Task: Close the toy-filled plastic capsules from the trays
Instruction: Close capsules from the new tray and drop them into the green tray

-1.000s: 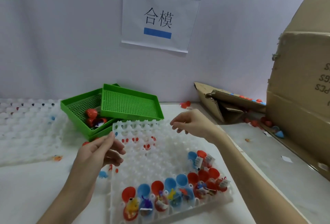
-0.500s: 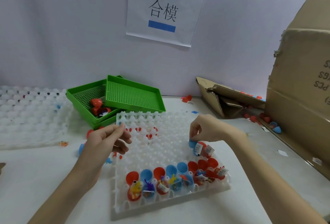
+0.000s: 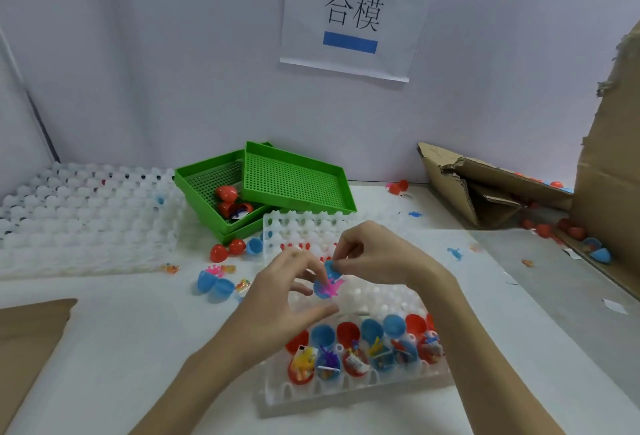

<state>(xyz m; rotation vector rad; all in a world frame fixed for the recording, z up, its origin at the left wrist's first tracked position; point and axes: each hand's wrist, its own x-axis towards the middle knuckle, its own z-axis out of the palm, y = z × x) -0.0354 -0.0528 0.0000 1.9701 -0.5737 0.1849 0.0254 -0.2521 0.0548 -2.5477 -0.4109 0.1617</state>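
A white plastic capsule tray (image 3: pixel 349 389) lies in front of me, its near row filled with several open red and blue capsules (image 3: pixel 363 348) holding small toys. Above the tray's middle, both hands hold one open blue capsule (image 3: pixel 329 282) with a pink toy sticking out. My left hand (image 3: pixel 287 299) cups its lower half from the left with curled fingers. My right hand (image 3: pixel 377 254) pinches the upper half from the right.
Green perforated baskets (image 3: pixel 294 185) with red capsules stand behind the tray. Another white tray (image 3: pixel 86 212) lies at the left. Loose capsules (image 3: pixel 214 285) sit between them. Torn cardboard (image 3: pixel 485 185) and a large box (image 3: pixel 616 171) stand at the right.
My right hand lifted a blue capsule out of the tray's right side and brought it to the middle. My left hand came off the tray's left edge and took hold of it too.
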